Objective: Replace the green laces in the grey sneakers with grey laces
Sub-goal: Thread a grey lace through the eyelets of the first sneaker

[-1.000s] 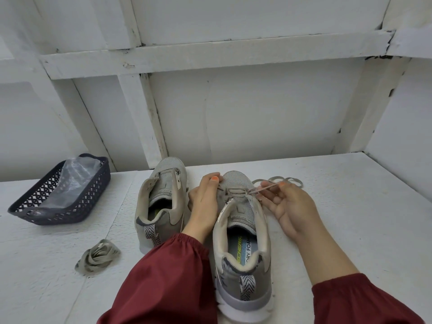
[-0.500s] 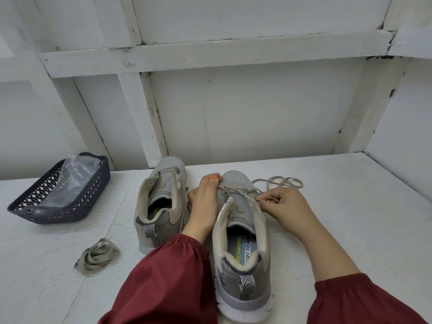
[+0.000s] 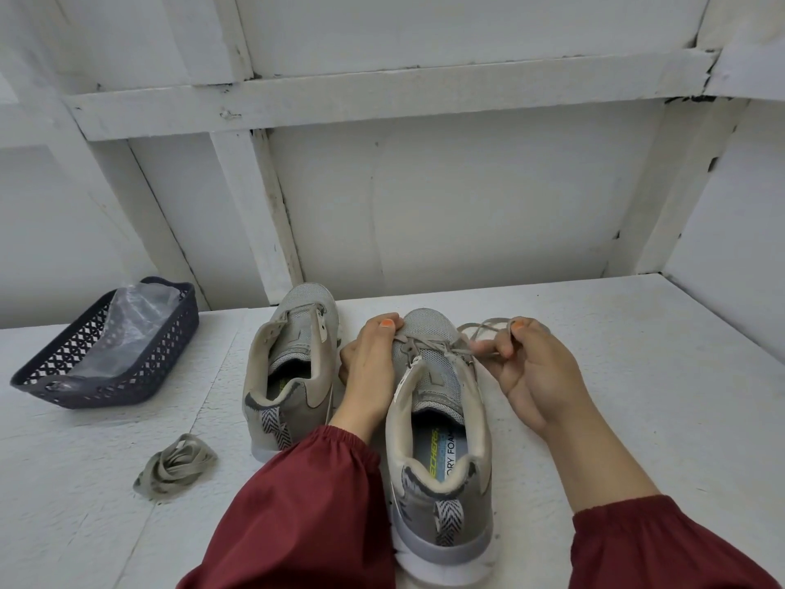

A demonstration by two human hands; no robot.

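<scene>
Two grey mesh sneakers stand upright on the desk (image 3: 637, 376), heels toward its near edge. The laced sneaker (image 3: 441, 482), closest to that edge, has a grey lace (image 3: 429, 344) through its front eyelets only, slack looping onto the desk beside the toe. The bare sneaker (image 3: 293, 367) stands just left of it. A bundled grey-green lace (image 3: 176, 467) lies toward the left edge

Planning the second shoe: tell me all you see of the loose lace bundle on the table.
The lace bundle is flat, dull grey-green woven cord, loosely coiled in a heap. It lies on the white table, nearer the camera than the dark basket, left of the sneakers, touched by nothing else.
</scene>
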